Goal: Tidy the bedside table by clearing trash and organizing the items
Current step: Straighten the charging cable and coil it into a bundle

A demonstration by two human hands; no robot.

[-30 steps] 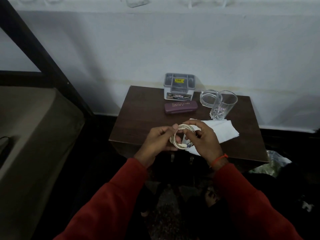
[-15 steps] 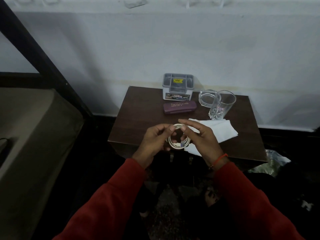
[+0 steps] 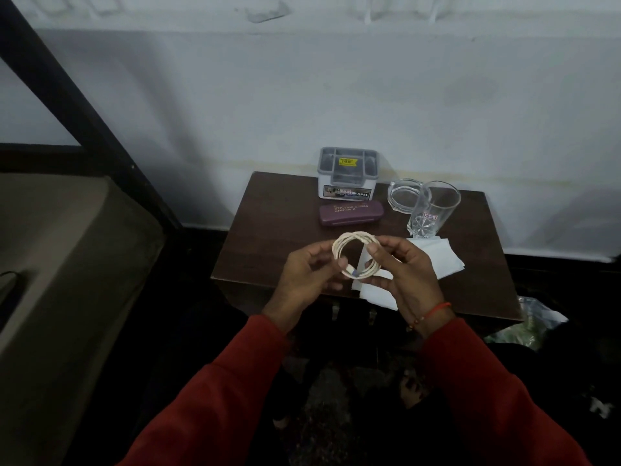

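here both hands, the left hand (image 3: 304,275) and right hand (image 3: 401,274), pinch the coiled cable (image 3: 357,256) above the table (image 3: 268,237), likely so its loops stay together.

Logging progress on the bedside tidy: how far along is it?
Looks done: organizer box, purple glasses case, ashtray and glass stand grouped at the table's back. In hand: left hand and right hand hold the coiled white cable. Left: stow the cable, deal with the white tissue.

Case (image 3: 350,213) before organizer (image 3: 347,183); glass (image 3: 433,210) right, tissue (image 3: 440,260) before it.
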